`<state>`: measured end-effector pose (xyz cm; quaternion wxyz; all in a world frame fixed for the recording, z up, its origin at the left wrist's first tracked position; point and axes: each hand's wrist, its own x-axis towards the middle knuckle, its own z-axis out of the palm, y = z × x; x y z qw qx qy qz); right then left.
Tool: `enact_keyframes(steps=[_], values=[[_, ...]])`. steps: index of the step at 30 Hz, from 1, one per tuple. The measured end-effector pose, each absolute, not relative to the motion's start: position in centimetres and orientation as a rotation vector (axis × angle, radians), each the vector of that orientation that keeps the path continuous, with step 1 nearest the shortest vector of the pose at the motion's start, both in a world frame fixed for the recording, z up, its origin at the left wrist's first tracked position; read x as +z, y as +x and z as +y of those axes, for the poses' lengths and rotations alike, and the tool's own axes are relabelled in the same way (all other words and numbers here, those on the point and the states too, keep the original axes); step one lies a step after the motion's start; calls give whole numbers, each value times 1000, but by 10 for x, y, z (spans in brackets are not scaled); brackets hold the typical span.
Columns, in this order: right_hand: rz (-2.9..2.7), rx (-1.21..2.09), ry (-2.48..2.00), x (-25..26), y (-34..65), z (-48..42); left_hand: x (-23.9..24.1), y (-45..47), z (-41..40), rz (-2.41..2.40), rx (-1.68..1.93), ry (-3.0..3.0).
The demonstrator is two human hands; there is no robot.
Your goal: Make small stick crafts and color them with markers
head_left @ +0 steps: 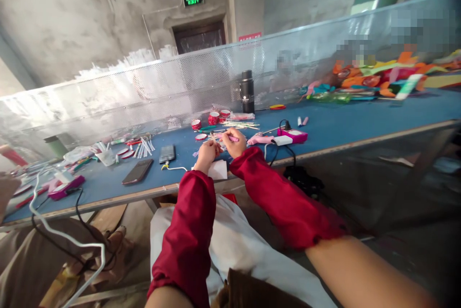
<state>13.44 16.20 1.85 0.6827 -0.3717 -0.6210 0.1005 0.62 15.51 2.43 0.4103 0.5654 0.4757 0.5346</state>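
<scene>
My left hand is closed in a pinch on a thin pale stick above the blue table. My right hand is closed on a small pink piece right beside it, fingertips nearly touching the left hand. Both forearms wear red sleeves. A white sheet of paper lies under the hands at the table's near edge. A pink glue gun rests just right of my right hand.
A black flask, red tape rolls, loose sticks, a phone, a pink box with cables and a perforated metal screen stand on the table. Coloured paper is heaped far right. Another person's arm shows at far left.
</scene>
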Motion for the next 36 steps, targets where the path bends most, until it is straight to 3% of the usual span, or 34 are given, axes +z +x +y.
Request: enact_keyframes(steps=[36], values=[[-1395, 340, -857, 16, 135, 167, 27, 5, 149, 1216, 1370, 1420]])
